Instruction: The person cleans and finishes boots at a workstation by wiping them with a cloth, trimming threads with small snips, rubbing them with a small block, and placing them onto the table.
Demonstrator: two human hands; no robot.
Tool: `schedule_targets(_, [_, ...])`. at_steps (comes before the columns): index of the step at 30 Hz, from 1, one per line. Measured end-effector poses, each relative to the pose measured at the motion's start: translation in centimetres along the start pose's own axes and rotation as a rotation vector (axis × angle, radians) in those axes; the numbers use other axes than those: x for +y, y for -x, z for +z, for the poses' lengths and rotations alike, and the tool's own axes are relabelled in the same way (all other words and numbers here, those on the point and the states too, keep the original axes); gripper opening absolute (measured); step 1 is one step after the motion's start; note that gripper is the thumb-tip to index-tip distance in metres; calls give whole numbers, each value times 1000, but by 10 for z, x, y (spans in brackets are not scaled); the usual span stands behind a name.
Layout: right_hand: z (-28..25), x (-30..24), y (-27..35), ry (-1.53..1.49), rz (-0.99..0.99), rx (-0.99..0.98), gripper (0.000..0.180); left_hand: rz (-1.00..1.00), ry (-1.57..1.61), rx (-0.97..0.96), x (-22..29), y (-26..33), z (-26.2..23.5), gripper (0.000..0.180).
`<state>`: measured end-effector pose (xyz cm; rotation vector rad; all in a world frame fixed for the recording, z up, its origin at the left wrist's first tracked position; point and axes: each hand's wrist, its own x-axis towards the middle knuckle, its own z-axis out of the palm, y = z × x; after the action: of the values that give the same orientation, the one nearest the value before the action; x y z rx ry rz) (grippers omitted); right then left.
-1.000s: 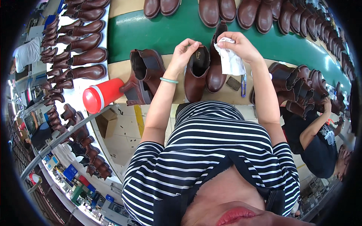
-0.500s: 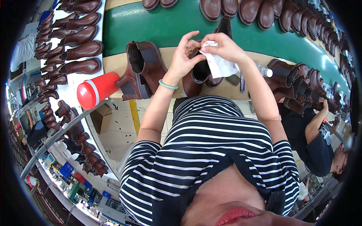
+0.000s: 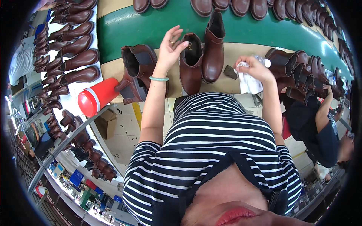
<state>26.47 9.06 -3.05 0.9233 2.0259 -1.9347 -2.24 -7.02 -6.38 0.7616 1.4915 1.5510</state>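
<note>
My left hand [image 3: 170, 51], a green bangle at its wrist, is raised with its fingers apart and holds nothing. Just right of it stands a brown ankle boot [image 3: 190, 77], its dark opening facing up. A second brown boot [image 3: 213, 56] stands close against that one on the right. My right hand [image 3: 256, 70] pinches a crumpled white cloth [image 3: 250, 83] over the wooden edge of the bench. Beside the cloth lies a small dark block [image 3: 230, 72]. A clear bottle with a white cap [image 3: 266, 63] is partly hidden behind my right hand.
To the left are more brown boots [image 3: 149, 64] and a red cylindrical container [image 3: 88, 102]. A green belt [image 3: 162, 28] runs behind, with rows of boots along its far side. Boots pile up at right [image 3: 292, 71], near another person's arm [image 3: 325, 103].
My right hand has moved right with the cloth, away from the boots. My left hand has shifted left and its fingers have spread. The two middle boots now show fully.
</note>
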Motion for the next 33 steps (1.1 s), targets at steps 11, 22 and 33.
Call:
schedule_targets(11, [61, 101, 20, 238, 59, 543, 17, -152, 51, 258, 9, 63, -32, 28])
schedule_targets(22, [49, 76, 26, 172, 102, 407, 18, -364, -75, 203, -18, 122, -20, 28])
schedule_targets(33, [39, 8, -23, 95, -273, 419, 42, -602, -153, 246, -44, 142, 34, 103])
